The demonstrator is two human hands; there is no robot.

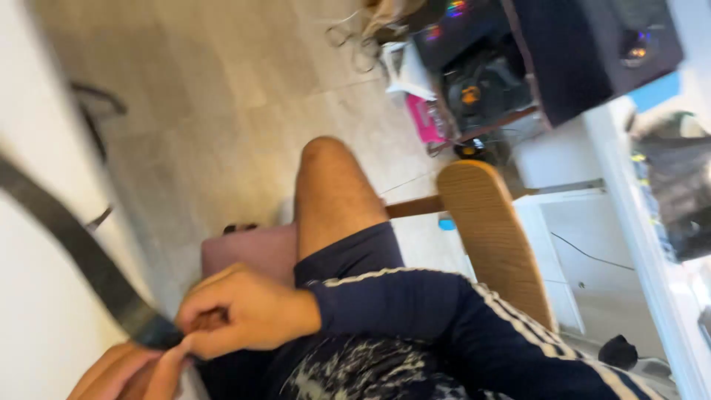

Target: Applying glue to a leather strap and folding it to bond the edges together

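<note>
Gripping dark strap [81,252], both hands [241,311] together

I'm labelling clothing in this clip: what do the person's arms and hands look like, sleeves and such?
The right hand is bare, with no glove; its arm wears a long navy sleeve with white stripes along it. The left hand is also bare, mostly cut off by the frame edge, no sleeve visible.
</note>
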